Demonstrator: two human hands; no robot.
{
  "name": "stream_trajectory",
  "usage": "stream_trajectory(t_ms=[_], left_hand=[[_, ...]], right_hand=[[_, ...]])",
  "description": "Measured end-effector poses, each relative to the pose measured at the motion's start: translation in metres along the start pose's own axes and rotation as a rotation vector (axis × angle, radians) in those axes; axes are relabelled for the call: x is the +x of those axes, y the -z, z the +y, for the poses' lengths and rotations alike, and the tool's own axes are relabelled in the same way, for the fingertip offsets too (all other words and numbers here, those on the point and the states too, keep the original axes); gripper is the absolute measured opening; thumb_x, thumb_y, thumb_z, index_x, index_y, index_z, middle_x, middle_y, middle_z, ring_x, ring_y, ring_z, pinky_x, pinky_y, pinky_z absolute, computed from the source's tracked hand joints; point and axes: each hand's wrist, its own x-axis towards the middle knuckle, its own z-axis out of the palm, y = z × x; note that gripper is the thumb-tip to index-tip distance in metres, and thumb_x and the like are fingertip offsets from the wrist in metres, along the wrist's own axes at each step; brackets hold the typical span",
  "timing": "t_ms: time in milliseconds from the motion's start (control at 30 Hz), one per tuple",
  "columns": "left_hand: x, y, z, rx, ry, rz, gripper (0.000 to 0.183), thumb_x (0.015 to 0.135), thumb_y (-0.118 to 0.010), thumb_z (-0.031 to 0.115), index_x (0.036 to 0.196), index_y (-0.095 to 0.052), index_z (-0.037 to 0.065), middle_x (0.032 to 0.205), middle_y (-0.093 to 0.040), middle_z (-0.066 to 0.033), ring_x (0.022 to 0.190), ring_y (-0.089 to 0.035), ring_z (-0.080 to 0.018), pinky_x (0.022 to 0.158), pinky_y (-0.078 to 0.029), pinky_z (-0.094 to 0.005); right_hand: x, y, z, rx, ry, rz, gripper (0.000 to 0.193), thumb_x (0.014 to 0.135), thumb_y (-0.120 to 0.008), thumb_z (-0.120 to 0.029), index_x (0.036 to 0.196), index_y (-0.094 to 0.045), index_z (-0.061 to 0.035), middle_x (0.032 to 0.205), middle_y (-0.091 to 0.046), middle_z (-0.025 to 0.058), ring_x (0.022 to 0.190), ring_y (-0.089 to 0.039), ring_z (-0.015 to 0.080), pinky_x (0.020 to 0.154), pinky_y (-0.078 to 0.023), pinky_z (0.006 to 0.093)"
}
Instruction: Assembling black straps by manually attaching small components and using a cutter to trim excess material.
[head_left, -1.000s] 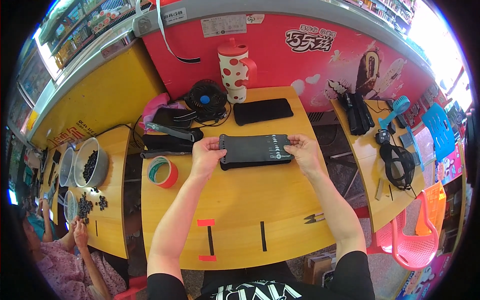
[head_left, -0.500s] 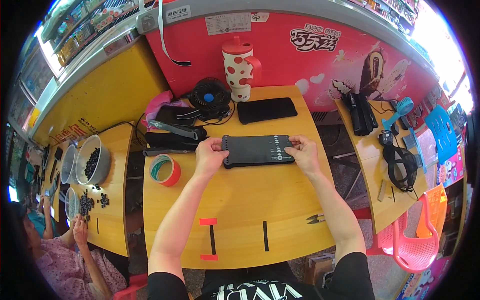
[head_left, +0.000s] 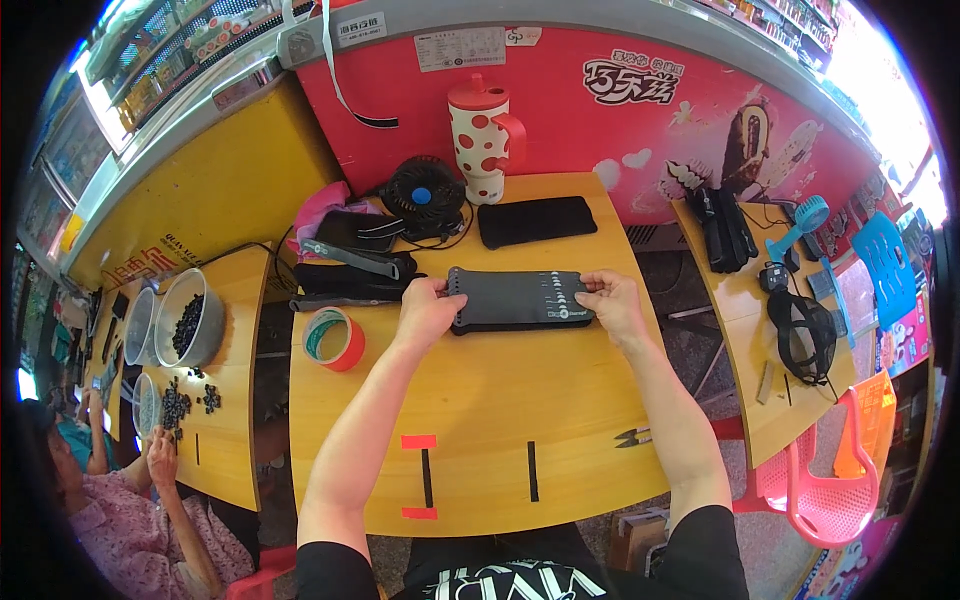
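Observation:
A flat dark grey rectangular piece (head_left: 510, 297) with a scalloped left edge and white printed marks lies crosswise over the middle of the wooden table (head_left: 470, 400). A black layer shows along its lower edge. My left hand (head_left: 432, 310) pinches its left end, thumb on top. At the other end my right hand (head_left: 612, 303) pinches it between thumb and fingers. The undersides of the fingers are hidden. Black straps (head_left: 345, 285) and a red tape roll (head_left: 335, 340) sit left of my left hand. Beyond the piece rests a black flat pad (head_left: 537, 220).
At the back stand a spotted cup (head_left: 480, 145) and a black fan (head_left: 423, 195). Black strips (head_left: 533, 472) and red tape pieces (head_left: 419, 441) lie near the front edge, with thread snips (head_left: 632, 438) to the right. A person (head_left: 150, 510) works at the left table.
Both hands keep their hold on the grey piece. My left thumb has slid slightly inward over its end. The whole view has shifted a little.

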Motion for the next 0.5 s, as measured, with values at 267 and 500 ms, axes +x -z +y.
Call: stream_trajectory(t_ms=[267,500], left_hand=[[0.000,0.002,0.020,-0.181,0.253,-0.088,0.017,0.077,-0.073,0.005,0.084,-0.066,-0.008,0.076,-0.066,-0.0105,0.067,-0.061,-0.0157,0.061,-0.048,-0.0292],[-0.004,-0.005,0.010,-0.366,0.146,-0.089,0.025,0.082,-0.071,0.009,0.098,-0.057,-0.005,0.090,-0.065,-0.0111,0.075,-0.063,-0.0164,0.063,-0.051,-0.0302]], right_hand=[[0.000,-0.008,-0.013,-0.231,-0.003,0.035,0.030,0.069,-0.071,0.011,0.098,-0.065,0.0048,0.085,-0.059,0.0048,0.075,-0.056,0.0103,0.068,-0.047,0.0222],[0.001,-0.009,-0.015,-0.251,-0.034,0.023,0.029,0.069,-0.070,0.012,0.096,-0.065,0.0045,0.085,-0.058,0.0038,0.075,-0.054,0.0106,0.068,-0.046,0.0224]])
